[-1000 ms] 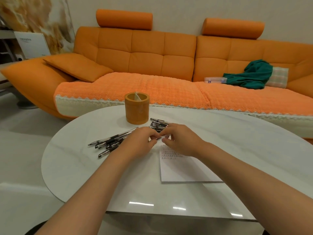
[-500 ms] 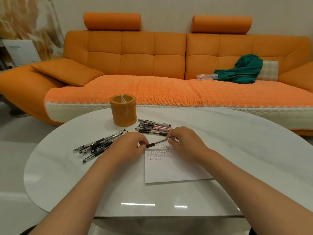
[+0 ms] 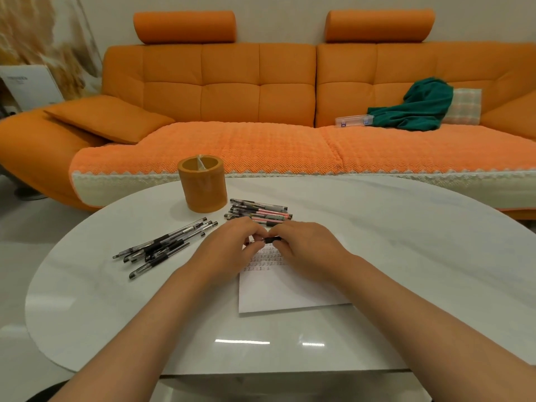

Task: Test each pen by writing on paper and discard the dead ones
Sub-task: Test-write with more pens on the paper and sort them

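Both of my hands meet over the top of a white sheet of paper (image 3: 285,288) that carries rows of small test marks. My left hand (image 3: 232,245) and my right hand (image 3: 304,242) pinch one black pen (image 3: 271,239) between their fingertips; only a short dark piece of it shows. A fan of several black pens (image 3: 164,245) lies on the table to the left. A second pile of several pens (image 3: 261,211), some with pink labels, lies just beyond my hands.
An orange cylindrical pen holder (image 3: 203,185) stands behind the pens on the white oval table (image 3: 406,256). An orange sofa (image 3: 261,111) runs along the far side, with a green cloth (image 3: 417,107) and a clear plastic box (image 3: 353,121) on its seat.
My hands have come closer together, so the pen that stretched between them half a second ago is now mostly hidden. The camera view has shifted slightly.
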{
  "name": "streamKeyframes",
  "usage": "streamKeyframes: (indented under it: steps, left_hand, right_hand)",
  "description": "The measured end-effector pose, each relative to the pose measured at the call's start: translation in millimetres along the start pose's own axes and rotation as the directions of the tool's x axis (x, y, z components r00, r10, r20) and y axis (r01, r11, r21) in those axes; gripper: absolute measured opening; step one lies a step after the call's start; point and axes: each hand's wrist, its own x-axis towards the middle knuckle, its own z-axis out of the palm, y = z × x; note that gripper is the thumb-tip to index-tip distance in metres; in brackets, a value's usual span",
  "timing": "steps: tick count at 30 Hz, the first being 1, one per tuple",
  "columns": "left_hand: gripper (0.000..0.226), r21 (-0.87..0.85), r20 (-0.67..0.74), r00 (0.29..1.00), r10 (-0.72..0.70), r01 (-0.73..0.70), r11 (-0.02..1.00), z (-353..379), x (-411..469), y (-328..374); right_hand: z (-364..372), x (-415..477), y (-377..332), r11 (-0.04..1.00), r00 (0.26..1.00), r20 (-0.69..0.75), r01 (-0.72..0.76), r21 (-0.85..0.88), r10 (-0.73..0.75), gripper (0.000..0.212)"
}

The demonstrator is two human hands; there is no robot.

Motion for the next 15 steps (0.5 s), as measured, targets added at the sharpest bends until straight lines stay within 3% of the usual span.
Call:
streamKeyframes:
  steps: [6, 11, 15]
  left_hand:
    - [0.011, -0.072, 0.061, 0.99, -0.128, 0.133, 0.989, 1.6, -1.8, 0.0]
    - [0.01, -0.077, 0.008, 0.993, -0.115, 0.115, 0.99, 2.6, -2.5, 3.8]
    - [0.018, -0.149, 0.018, 0.996, -0.092, 0.093, 0.984, 1.0, -3.6, 1.1]
  right_hand:
    - [-0.1, -3.8, 3.6, 0.993, 0.997, -0.005, -0.076, 0.088, 0.076, 0.016]
    - [1.6, -8.1, 0.6, 0.99, 0.995, 0.028, -0.097, 0.105, 0.095, 0.015]
    - [1.5, -5.4, -2.8, 0.996, 0.996, 0.059, -0.067, 0.059, 0.063, 0.027]
